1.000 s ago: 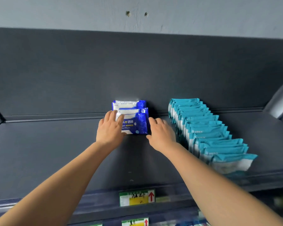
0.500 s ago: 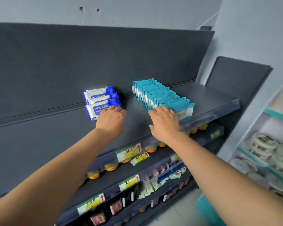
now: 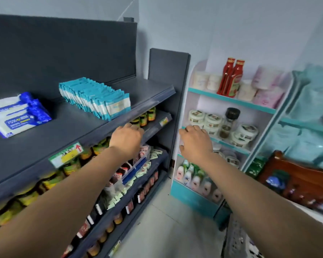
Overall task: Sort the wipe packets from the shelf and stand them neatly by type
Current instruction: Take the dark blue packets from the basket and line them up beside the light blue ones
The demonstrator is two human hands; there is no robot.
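A short stack of blue and white wipe packets (image 3: 17, 114) leans near the back of the dark top shelf (image 3: 67, 131) at the far left. To its right a long row of teal and white wipe packets (image 3: 95, 97) stands upright on the same shelf. My left hand (image 3: 126, 139) hangs in the air in front of the shelf's edge, below the teal row, fingers loosely curled and holding nothing. My right hand (image 3: 196, 141) floats further right, off the shelf, also with nothing in it.
Lower dark shelves carry jars (image 3: 144, 118), sachets and small bottles. A white and teal rack (image 3: 229, 103) at the right holds red bottles (image 3: 231, 77), tubs and lotion bottles. A wooden piece (image 3: 295, 175) and a basket stand at the lower right. Grey floor (image 3: 157, 229) lies between.
The view has swung to the right. Both hands have left the wipe packets and pulled back off the top shelf, and now hover in front of the shelf edge and the rack.
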